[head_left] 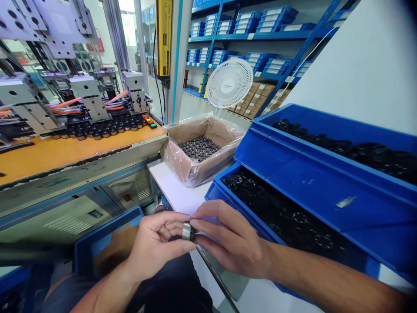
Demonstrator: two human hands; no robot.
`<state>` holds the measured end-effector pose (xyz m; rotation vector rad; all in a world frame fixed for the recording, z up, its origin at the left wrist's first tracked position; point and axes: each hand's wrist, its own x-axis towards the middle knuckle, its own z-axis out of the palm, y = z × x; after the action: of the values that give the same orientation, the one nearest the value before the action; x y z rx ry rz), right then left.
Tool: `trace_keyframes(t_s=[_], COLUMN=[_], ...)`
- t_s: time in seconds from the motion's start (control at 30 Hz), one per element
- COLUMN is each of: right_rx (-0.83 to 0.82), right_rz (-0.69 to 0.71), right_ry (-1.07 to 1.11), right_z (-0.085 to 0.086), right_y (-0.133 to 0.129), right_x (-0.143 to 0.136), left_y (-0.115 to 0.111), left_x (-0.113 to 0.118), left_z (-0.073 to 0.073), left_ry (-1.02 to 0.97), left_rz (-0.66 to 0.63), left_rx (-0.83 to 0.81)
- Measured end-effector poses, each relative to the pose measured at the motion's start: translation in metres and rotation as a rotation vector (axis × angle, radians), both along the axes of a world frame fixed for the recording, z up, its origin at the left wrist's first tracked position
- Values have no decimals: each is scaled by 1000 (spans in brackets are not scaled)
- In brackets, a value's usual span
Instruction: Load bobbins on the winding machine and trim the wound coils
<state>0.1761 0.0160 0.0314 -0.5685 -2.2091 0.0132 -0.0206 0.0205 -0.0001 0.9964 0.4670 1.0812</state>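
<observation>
Between my two hands is a small ring-shaped metal part [187, 231], silver with fine ridges on its side and black at its right end. My left hand [159, 239] grips its silver side between thumb and fingers. The fingertips of my right hand [230, 239] pinch at the black end, which they partly cover. Both hands are above the edge of the white table, in front of my lap. Close to my right hand is a blue bin [224, 195] with many black round parts [260, 191] in it.
A second blue bin [293, 161] of black parts sits above the first. Behind my hands stands a plastic-lined cardboard box [182, 169] of small metal parts. At left, a machine bench [81, 150] carries rows of dark round parts [97, 130]. A white fan [230, 82] is farther back.
</observation>
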Motion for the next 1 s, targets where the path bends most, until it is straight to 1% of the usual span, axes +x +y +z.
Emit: trace_keyframes(t_s=[0.13,0.23,0.4,0.57,1.0], right_rx=[46,108,50,91,98], right_rz=[-12,-2,-18,6,-7], right_ry=[-2,13,23,31,8], right_z=[2,3,2,1,1], right_y=[0,1,0,0,-1], right_x=[-1,-2,-3,-1,-1], left_y=[-1,-1,-2,-3,-1], left_x=[1,3,4,4,5], left_z=[3,3,1,1,-3], left_ry=[-27,-42,-61,-79,-98], left_rz=[-16,-21,-32,-41,-66], left_rx=[-23,-26,-19,-7,-26])
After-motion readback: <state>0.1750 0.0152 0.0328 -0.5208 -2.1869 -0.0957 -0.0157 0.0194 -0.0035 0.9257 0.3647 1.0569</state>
